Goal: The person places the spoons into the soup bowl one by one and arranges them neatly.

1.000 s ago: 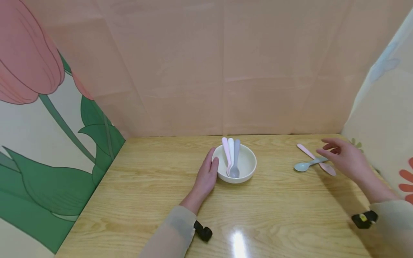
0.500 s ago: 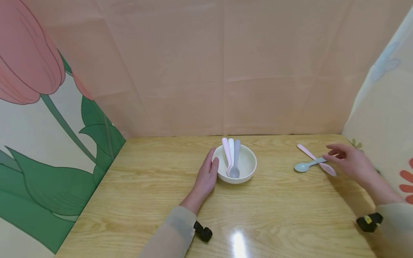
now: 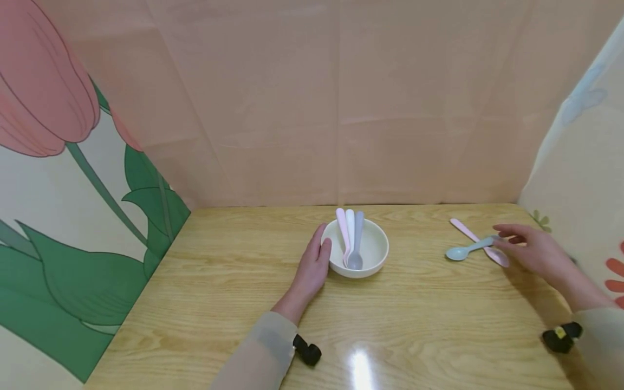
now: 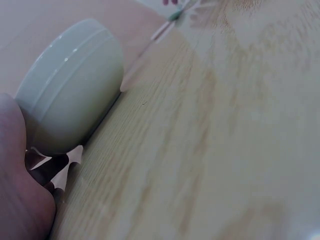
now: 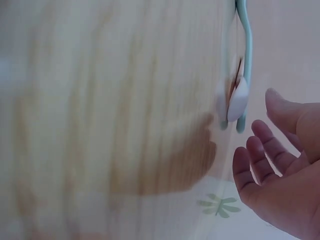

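A white bowl (image 3: pixel 379 246) stands mid-table, and my left hand (image 3: pixel 312 264) holds its left side with the thumb at the rim. In the left wrist view the fingers curl at the wall of the bowl (image 4: pixel 80 90). Leaning inside are a grey spoon (image 3: pixel 357 244), a pink utensil (image 3: pixel 343 230) and a white utensil (image 3: pixel 350 225), whose lower end is hidden. On the right, a light blue spoon (image 3: pixel 468 249) lies across a pink spoon (image 3: pixel 496 255). Beside the blue handle's end hovers my right hand (image 3: pixel 533 252), fingers loosely bent, apart from the spoon (image 5: pixel 248 55) in the right wrist view.
The wooden table (image 3: pixel 219 303) ends at a pinkish backdrop cloth (image 3: pixel 263 108). Printed panels stand at the left (image 3: pixel 97 227) and right, the right panel (image 3: pixel 580 179) close behind my right hand. A black wrist device (image 3: pixel 307 351) sits at each sleeve.
My right hand has moved slightly right and down, beside the blue spoon's handle. The left hand, bowl and spoons keep their places.
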`<state>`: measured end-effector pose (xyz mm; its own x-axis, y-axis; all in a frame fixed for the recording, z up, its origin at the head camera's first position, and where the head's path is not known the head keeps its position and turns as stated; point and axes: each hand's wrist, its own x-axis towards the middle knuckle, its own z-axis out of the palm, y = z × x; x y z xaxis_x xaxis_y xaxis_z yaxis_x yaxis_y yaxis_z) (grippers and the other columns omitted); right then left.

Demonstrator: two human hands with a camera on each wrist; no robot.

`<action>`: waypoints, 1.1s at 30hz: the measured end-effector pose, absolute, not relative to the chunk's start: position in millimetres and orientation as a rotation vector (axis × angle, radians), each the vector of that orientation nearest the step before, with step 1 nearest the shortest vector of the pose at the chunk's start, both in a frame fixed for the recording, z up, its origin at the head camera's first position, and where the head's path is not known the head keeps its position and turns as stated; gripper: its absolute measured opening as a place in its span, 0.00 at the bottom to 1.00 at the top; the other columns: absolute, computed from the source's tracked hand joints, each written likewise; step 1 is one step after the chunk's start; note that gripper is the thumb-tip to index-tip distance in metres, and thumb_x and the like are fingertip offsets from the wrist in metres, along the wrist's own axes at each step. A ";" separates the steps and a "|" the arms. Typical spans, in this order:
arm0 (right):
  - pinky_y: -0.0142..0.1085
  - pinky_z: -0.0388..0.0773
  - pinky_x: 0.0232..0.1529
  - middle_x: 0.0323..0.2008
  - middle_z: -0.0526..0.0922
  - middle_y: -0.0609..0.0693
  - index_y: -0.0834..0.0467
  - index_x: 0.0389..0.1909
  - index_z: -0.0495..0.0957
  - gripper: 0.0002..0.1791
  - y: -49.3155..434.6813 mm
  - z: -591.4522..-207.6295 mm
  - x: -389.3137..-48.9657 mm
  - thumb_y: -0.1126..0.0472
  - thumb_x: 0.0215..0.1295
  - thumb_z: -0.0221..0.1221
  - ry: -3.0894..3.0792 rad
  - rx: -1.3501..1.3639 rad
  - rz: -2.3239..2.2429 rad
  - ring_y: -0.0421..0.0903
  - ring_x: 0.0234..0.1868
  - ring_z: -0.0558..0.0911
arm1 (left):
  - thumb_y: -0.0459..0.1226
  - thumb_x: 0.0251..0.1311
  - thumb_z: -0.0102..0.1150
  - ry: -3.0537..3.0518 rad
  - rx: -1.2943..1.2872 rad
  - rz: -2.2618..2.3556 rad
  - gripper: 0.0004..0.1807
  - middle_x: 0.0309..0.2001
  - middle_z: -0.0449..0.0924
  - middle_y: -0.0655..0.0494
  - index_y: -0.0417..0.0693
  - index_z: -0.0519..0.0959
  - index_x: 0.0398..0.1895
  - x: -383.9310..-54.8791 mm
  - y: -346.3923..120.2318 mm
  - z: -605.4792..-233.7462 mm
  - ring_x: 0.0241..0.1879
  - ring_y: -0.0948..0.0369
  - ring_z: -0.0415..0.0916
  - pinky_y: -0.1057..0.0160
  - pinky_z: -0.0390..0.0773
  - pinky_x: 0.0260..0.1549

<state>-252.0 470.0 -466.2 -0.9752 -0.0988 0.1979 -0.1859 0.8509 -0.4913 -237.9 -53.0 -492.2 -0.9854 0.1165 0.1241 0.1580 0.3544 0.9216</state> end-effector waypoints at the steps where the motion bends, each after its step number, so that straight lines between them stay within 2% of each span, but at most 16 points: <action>1: 0.24 0.69 0.35 0.58 0.85 0.74 0.69 0.70 0.78 0.28 471.2 -467.3 -252.4 0.58 0.79 0.69 -2.859 0.231 0.787 0.48 0.49 0.83 | 0.56 0.90 0.36 -2.554 -0.260 -1.745 0.33 0.88 0.56 0.61 0.65 0.54 0.91 -238.0 -52.9 -492.3 0.86 0.57 0.51 0.47 0.54 0.84; 4: 0.24 0.69 0.36 0.57 0.85 0.74 0.70 0.69 0.79 0.27 474.5 -470.9 -254.2 0.61 0.76 0.71 -2.854 0.273 0.817 0.30 0.47 0.78 | 0.56 0.90 0.36 -2.554 -0.259 -1.744 0.33 0.88 0.56 0.61 0.66 0.54 0.91 -238.5 -52.6 -492.8 0.86 0.57 0.51 0.47 0.54 0.84; 6: 0.24 0.70 0.35 0.56 0.84 0.74 0.71 0.68 0.79 0.27 476.3 -473.3 -255.9 0.62 0.75 0.72 -2.852 0.296 0.843 0.22 0.45 0.74 | 0.57 0.90 0.36 -2.553 -0.260 -1.743 0.33 0.88 0.56 0.61 0.66 0.54 0.91 -239.0 -52.5 -493.3 0.86 0.57 0.51 0.47 0.54 0.84; 9: 0.25 0.72 0.35 0.57 0.83 0.76 0.74 0.68 0.77 0.28 478.1 -475.7 -258.4 0.65 0.74 0.72 -2.847 0.328 0.903 0.20 0.45 0.72 | 0.57 0.90 0.36 -2.553 -0.257 -1.742 0.33 0.88 0.56 0.61 0.66 0.54 0.91 -239.6 -52.6 -494.3 0.86 0.57 0.51 0.47 0.54 0.84; 13: 0.26 0.73 0.35 0.57 0.82 0.76 0.75 0.69 0.76 0.29 480.6 -478.4 -262.3 0.66 0.74 0.72 -2.853 0.337 0.934 0.23 0.45 0.75 | 0.57 0.90 0.36 -2.554 -0.253 -1.740 0.33 0.88 0.56 0.61 0.66 0.55 0.91 -240.2 -52.7 -494.9 0.86 0.56 0.51 0.47 0.54 0.84; 18: 0.25 0.70 0.36 0.52 0.86 0.72 0.76 0.69 0.74 0.29 482.8 -481.2 -265.7 0.65 0.75 0.70 -2.886 0.338 0.958 0.30 0.42 0.77 | 0.56 0.90 0.36 -2.559 -0.251 -1.738 0.33 0.88 0.56 0.61 0.65 0.54 0.91 -241.3 -51.8 -495.2 0.86 0.57 0.51 0.47 0.53 0.84; 25: 0.19 0.68 0.39 0.56 0.84 0.74 0.76 0.73 0.71 0.30 483.7 -479.3 -267.7 0.59 0.83 0.64 -2.974 0.310 0.937 0.27 0.46 0.76 | 0.56 0.90 0.35 -2.569 -0.259 -1.735 0.33 0.88 0.55 0.61 0.64 0.53 0.92 -242.7 -51.6 -495.5 0.86 0.57 0.50 0.47 0.53 0.84; 29: 0.19 0.69 0.39 0.61 0.81 0.77 0.79 0.75 0.67 0.35 483.3 -476.7 -269.0 0.53 0.85 0.61 -3.037 0.254 0.923 0.40 0.51 0.79 | 0.55 0.91 0.36 -2.568 -0.265 -1.734 0.33 0.88 0.55 0.61 0.64 0.53 0.92 -243.3 -52.2 -496.3 0.86 0.57 0.50 0.47 0.53 0.84; 31: 0.19 0.69 0.39 0.62 0.80 0.78 0.80 0.75 0.66 0.37 482.7 -475.9 -269.3 0.52 0.85 0.61 -3.048 0.234 0.929 0.43 0.52 0.79 | 0.55 0.91 0.36 -2.569 -0.264 -1.733 0.32 0.88 0.55 0.61 0.64 0.53 0.92 -243.8 -52.5 -497.0 0.86 0.57 0.50 0.47 0.53 0.85; 33: 0.19 0.70 0.38 0.62 0.78 0.80 0.82 0.75 0.64 0.39 482.0 -475.0 -269.3 0.51 0.85 0.61 -3.055 0.213 0.933 0.55 0.52 0.84 | 0.55 0.91 0.36 -2.578 -0.256 -1.730 0.32 0.88 0.55 0.62 0.65 0.53 0.92 -244.1 -52.5 -497.2 0.86 0.58 0.50 0.48 0.53 0.85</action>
<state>-269.3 482.0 -475.0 -0.9894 -0.1444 -0.0185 -0.1094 0.8213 -0.5599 -244.1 -52.5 -497.2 -0.9861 0.1212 0.1136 0.1510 0.3697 0.9168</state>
